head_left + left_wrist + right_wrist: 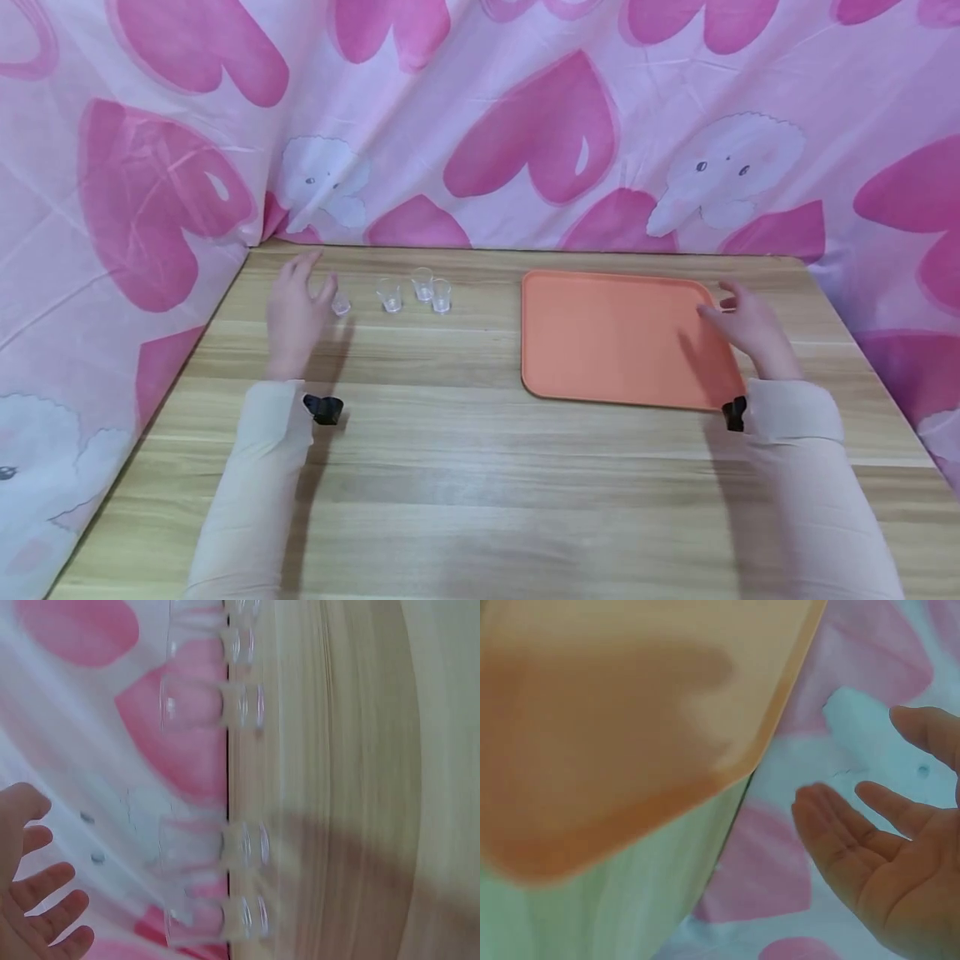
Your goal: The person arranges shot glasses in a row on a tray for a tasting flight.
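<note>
The person's left hand (294, 315) is hovering above the left part of a pale, wood-grained worktop (420, 483), its fingers loosely spread, the thumb standing well apart and nothing being held. Just beside it, to the right in the head view, a small, clear, see-through cup (341, 305) is standing near the far edge. Further right, a second clear cup (390, 297) is standing alone, and a third clear cup (422, 285) is standing close behind a fourth clear cup (441, 297), the two overlapping in sight. The left wrist view is showing five such cups upright in a rough row, with that hand apart from them. The person's right hand (750, 329) is hovering by the right edge of a shallow, orange, rectangular tray with rounded corners (615, 342); its fingers are bending slightly, the thumb is standing apart, and they are gripping nothing. The tray is lying flat on the right half of the worktop, well apart from the cups, and a hand's shadow is falling across it. Both arms are wearing pale long sleeves (255, 475), and pink cloth with darker hearts and white animal figures (525, 125) is hanging behind and along the sides.
</note>
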`<state>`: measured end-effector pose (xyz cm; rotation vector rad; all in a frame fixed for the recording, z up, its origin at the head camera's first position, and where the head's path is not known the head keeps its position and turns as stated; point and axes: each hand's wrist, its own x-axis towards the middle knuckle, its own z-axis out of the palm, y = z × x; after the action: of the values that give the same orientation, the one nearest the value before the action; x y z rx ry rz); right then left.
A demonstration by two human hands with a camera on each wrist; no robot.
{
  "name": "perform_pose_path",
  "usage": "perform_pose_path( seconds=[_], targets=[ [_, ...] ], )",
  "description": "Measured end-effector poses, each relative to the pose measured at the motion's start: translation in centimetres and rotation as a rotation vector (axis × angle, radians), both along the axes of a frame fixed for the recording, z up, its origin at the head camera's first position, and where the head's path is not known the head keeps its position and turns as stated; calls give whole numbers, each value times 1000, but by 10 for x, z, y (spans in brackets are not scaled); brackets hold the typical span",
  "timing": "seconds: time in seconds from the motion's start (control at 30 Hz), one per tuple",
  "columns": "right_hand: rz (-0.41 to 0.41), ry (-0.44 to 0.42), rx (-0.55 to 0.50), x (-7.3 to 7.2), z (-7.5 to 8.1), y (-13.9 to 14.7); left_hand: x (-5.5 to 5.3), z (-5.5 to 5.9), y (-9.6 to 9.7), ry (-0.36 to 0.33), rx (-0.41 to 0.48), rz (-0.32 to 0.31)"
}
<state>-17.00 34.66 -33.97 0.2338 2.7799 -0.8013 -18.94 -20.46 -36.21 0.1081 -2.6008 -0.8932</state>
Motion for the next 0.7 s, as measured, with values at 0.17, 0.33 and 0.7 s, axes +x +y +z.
perform_pose_path(
  seconds=[0.17,0.33,0.7],
  targets=[
    [-37,-1,-1,6,-6,20,5,-1,-16,-21,64,73],
    [-52,30,-12,8,-12,33,8,-5,-30,-75,138,74],
    [-32,-68,-59,11,-22,43,8,-16,-42,-204,186,22]
  ],
)
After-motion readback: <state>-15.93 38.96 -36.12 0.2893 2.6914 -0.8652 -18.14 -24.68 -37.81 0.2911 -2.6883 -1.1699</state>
